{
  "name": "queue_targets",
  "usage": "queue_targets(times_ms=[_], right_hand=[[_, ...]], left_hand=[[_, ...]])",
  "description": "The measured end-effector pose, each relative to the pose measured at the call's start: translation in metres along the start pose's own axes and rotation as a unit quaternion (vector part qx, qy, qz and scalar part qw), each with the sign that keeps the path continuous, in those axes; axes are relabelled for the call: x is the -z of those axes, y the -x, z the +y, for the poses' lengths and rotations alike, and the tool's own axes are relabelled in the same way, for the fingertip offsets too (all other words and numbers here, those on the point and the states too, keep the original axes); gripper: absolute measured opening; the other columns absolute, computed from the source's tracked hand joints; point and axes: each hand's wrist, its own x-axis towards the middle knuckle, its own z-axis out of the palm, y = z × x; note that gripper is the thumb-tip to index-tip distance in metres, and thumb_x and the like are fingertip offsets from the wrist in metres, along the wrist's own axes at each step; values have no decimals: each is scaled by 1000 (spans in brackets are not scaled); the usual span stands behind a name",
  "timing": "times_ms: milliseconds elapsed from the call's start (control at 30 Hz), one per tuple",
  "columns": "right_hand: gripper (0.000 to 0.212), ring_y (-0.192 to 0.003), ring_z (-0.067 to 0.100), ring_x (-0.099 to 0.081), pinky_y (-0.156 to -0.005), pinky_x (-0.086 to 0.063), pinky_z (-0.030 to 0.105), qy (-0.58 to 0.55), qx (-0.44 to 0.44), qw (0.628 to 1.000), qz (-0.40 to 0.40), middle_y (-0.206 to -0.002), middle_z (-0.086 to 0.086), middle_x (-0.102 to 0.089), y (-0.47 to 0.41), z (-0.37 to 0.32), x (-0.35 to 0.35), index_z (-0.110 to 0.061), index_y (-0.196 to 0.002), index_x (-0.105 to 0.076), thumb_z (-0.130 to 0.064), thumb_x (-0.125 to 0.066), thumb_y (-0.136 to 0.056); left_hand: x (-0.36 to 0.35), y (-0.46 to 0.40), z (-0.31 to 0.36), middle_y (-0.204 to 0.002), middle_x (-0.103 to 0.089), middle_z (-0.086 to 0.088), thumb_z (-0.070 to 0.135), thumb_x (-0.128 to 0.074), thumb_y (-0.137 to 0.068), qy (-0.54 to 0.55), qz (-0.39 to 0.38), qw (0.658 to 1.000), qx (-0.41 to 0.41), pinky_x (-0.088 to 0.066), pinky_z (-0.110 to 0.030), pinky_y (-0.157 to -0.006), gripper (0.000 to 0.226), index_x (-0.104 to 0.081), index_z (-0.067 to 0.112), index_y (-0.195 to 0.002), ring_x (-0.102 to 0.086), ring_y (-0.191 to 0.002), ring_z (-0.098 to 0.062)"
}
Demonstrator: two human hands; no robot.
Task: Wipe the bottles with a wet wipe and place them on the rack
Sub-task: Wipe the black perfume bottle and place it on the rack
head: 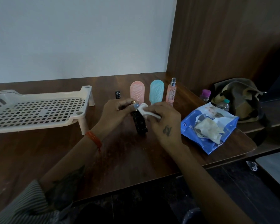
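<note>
**Wiping a black bottle beside an empty-topped rack**

A person sits at a dark wooden table [39, 159]. The landmark here is the black bottle [139, 123], standing upright near the middle of the table.

The left hand [115, 113] has its fingers curled round the bottle's upper part, close to a gold cap that shows only partly. The right hand [165, 123] pinches a folded white wet wipe [146, 110] and presses it against the bottle's top, just right of the left fingers.

Left of the bottle, well apart, stands a cream plastic rack [39, 110] with a perforated shelf on short legs; no bottles are on it. Behind the bottle stand 4 others in a row: a small black bottle [117, 95], a pink flat bottle [137, 92], a blue flat bottle [157, 91] and a slim pink spray bottle [171, 92]. To the right lies an open blue wet wipe packet [207, 126], with a bag [239, 101] and 2 capped bottles beyond it, off the table's edge.

Judging by its look, the black bottle is stiff, glossy and probably glass, so likely slippery once damp and breakable if it tips. Holding it round the middle of the body, rather than by the cap, would seem the steadier way to carry it to the rack.
</note>
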Motion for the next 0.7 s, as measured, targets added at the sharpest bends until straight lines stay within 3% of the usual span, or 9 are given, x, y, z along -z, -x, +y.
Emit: queue_targets(times_ms=[133,200,233,367,433,500,567,633,700], right_hand=[[12,-80,0,-49,-72,-40,2,-15,33,999,-38,-83,-1,-61,5,-5,-10,-2,-86,-71,3,-64,-77],[8,-75,4,-52,-64,-50,16,-6,40,999,-24,-78,6,-66,5,1,-17,1,-81,-70,-2,-65,-75],[9,-75,1,-54,-68,-51,20,7,38,999,-12,-80,8,-69,4,4,-17,-1,-82,-71,-3,-68,-74],[17,-85,1,-53,-83,-40,7,-1,11,1000,21,-92,4,-69,4,3,-7,-9,-92,-71,-4,-70,-76],[18,-86,-6,-48,-83,-37,4,-2,43,999,-20,-90,2,-68,7,4,-10,-10,-94,-71,-4,-68,-77],[18,-84,-6,-48,-80,-44,12,-2,58,996,-72,-88,2,-68,12,5,-12,-11,-91,-73,-3,-67,-76],[17,-81,-1,-52,-80,-48,21,16,42,997,-66,-88,4,-70,8,5,-9,-12,-87,-74,-3,-71,-73],[16,-80,2,-53,-79,-45,15,32,33,999,-27,-89,4,-71,3,6,-5,-12,-86,-74,-3,-72,-72],[16,-81,2,-53,-79,-37,4,16,44,999,-21,-89,4,-70,1,4,0,-11,-88,-73,-3,-69,-75]], left_hand=[[0,0,-1,-94,-68,10,15,-62,-87,-13,2,1000,-6,-50,-11,-78,22,-64,24,-107,-63,-83,6],[0,0,-2,-95,-69,6,15,-63,-87,-13,5,1000,-1,-51,-13,-79,22,-64,23,-108,-65,-83,3],[0,-1,-2,-96,-69,5,14,-63,-87,-15,7,1000,-1,-51,-12,-78,23,-64,22,-108,-65,-83,4],[0,0,-2,-93,-68,6,14,-62,-87,-25,9,1000,-16,-48,-7,-74,21,-64,22,-106,-62,-79,10],[0,0,-3,-94,-69,6,16,-62,-88,-35,3,999,-12,-49,-9,-76,19,-67,21,-105,-63,-82,6],[1,0,-5,-95,-72,1,18,-63,-87,-26,7,1000,4,-54,-21,-80,18,-70,17,-104,-67,-86,-5],[2,0,-6,-95,-72,-2,17,-64,-86,-19,16,1000,10,-55,-27,-81,17,-71,17,-102,-68,-85,-9],[2,0,-6,-96,-72,-1,16,-64,-87,-31,14,999,-2,-53,-17,-76,17,-69,21,-102,-65,-80,2],[1,0,-6,-97,-72,0,18,-62,-88,-45,6,999,-9,-53,-17,-76,17,-70,20,-103,-65,-81,1]])
